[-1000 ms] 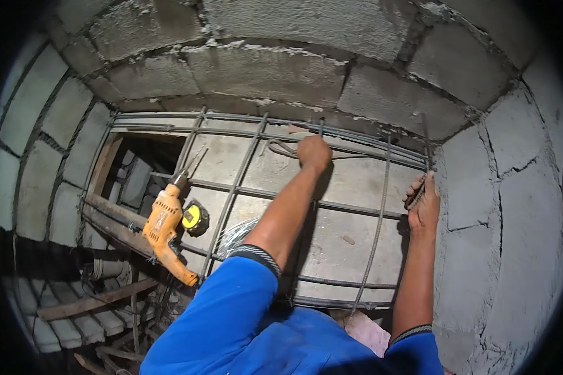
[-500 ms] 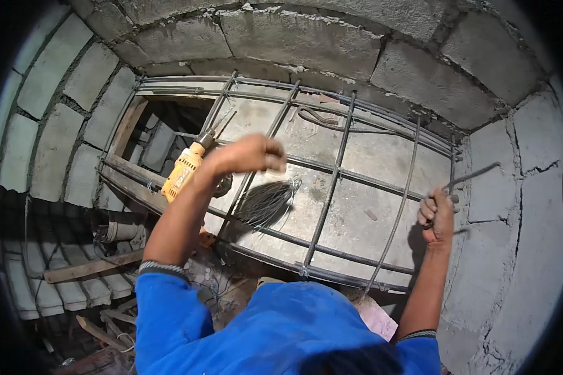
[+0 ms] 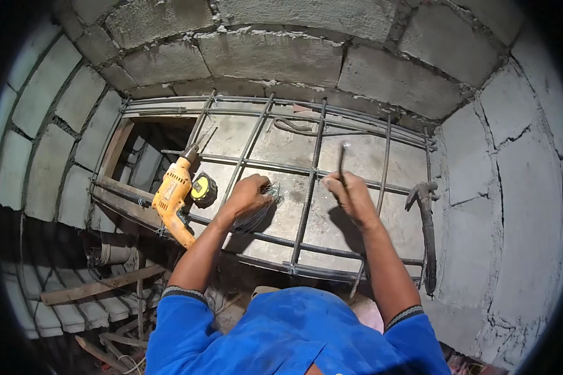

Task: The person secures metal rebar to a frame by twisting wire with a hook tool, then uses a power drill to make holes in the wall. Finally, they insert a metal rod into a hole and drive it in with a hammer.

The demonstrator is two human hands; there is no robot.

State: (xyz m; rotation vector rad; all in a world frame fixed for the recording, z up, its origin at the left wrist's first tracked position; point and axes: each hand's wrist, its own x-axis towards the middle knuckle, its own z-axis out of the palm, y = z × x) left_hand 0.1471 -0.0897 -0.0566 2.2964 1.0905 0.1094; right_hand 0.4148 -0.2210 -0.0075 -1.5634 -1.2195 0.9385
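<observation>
My left hand (image 3: pixel 250 195) is closed on the near end of a bundle of thin tie wire (image 3: pixel 256 219), which lies over the board inside the rebar grid. My right hand (image 3: pixel 351 195) grips a dark metal rod (image 3: pixel 342 159) that points up and away from the fist; its lower part is hidden by the fingers. The rebar grid (image 3: pixel 309 187) runs under both hands, with bars crossing between them. Left of my left hand are a yellow power drill (image 3: pixel 172 192) and a round black and yellow tape measure (image 3: pixel 202 190).
A hammer (image 3: pixel 426 231) rests on the grid's right end, by the block wall (image 3: pixel 469 231). A bent bar (image 3: pixel 294 127) lies at the back. An opening framed in wood (image 3: pixel 120 147) drops away at the left. Below it are loose planks (image 3: pixel 103 284).
My left hand has come down onto the wire bundle. My right hand has moved left from the right wall with the rod, and the hammer there now shows. The view has shifted.
</observation>
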